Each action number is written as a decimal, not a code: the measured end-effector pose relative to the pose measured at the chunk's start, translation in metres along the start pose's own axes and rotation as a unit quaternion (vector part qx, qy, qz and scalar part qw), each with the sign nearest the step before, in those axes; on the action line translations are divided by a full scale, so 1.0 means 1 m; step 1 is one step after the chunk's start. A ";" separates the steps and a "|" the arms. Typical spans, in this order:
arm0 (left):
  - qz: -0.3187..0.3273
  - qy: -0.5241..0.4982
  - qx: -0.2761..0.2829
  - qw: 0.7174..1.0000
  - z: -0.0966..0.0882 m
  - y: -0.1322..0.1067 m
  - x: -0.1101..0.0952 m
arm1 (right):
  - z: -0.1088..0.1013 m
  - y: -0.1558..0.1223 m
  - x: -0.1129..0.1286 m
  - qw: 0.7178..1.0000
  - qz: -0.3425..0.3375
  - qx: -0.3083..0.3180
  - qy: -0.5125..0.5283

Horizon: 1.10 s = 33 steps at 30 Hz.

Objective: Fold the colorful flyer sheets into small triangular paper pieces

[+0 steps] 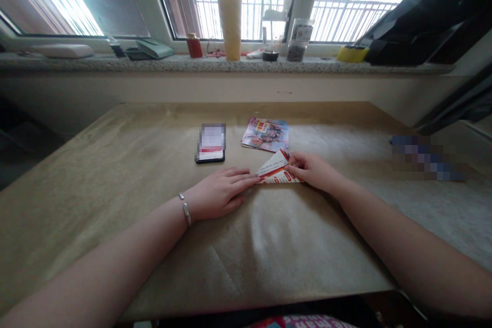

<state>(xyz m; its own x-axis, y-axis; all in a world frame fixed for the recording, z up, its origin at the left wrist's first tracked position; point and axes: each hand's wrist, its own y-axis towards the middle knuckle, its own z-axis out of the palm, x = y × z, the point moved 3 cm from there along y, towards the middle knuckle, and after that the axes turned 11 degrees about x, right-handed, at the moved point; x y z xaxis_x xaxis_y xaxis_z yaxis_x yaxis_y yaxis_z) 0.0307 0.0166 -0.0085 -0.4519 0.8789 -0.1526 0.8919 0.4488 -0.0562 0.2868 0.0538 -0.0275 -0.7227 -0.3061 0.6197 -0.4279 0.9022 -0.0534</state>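
Note:
A folded red-and-white paper [275,170] lies on the brown paper-covered table [115,179], creased into a pointed shape. My left hand [221,192] lies flat, fingers stretched out, its fingertips pressing the paper's left corner. A silver bracelet is on that wrist. My right hand [313,170] pinches the paper's right edge between thumb and fingers, lifting a flap slightly.
A black phone [210,143] lies just beyond my left hand. A colourful leaflet [266,134] lies beyond the folded paper. A blurred object [426,159] sits at the right. The window sill [154,64] holds a tall drink cup [229,19], jars and small items.

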 end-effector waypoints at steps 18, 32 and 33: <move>-0.007 0.008 -0.010 1.000 0.003 0.006 -0.005 | 0.008 -0.011 0.060 0.936 -0.186 -0.072 -0.290; 0.004 0.013 0.011 1.000 0.004 0.005 -0.002 | 0.010 -0.009 0.043 0.951 -0.241 0.031 -0.193; 0.004 0.010 0.008 1.000 0.003 0.005 -0.002 | 0.010 -0.009 0.042 0.955 -0.221 0.016 -0.196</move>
<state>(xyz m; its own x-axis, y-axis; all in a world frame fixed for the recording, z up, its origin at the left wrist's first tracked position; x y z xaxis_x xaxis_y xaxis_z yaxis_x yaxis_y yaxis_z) 0.0362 0.0167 -0.0114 -0.4442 0.8861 -0.1324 0.8959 0.4386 -0.0708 0.2548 0.0302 -0.0083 -0.6126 -0.7508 0.2470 -0.7500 0.6508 0.1178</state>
